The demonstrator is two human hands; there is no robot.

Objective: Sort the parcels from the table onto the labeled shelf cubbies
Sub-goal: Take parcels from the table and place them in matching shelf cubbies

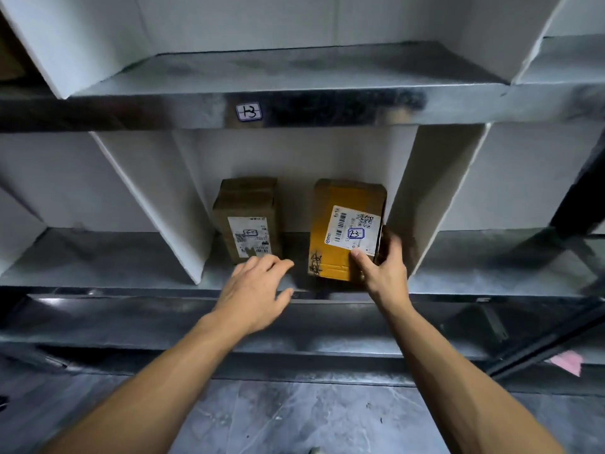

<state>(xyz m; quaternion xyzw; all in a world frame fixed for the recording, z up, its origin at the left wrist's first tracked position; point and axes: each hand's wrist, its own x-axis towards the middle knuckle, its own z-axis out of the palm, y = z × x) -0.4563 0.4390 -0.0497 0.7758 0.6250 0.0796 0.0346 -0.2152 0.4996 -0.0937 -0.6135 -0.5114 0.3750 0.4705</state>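
Observation:
A yellow-brown cardboard parcel (340, 244) with a white shipping label marked "23" lies in the middle cubby of the lower shelf (137, 267). My right hand (384, 267) grips its near right corner, thumb on top and fingers round the right side. To its left lies a darker brown parcel (247, 208) with a white label. My left hand (255, 290) hovers palm down over the shelf's front edge, just before that darker parcel, fingers relaxed and holding nothing.
White dividers (157, 208) wall the cubby on both sides. The metal shelf above (360, 108) carries a label reading "13" (248, 112). Neighbouring cubbies flank left and right. A grey marbled floor (294, 421) lies below, with a pink scrap (568, 362) at right.

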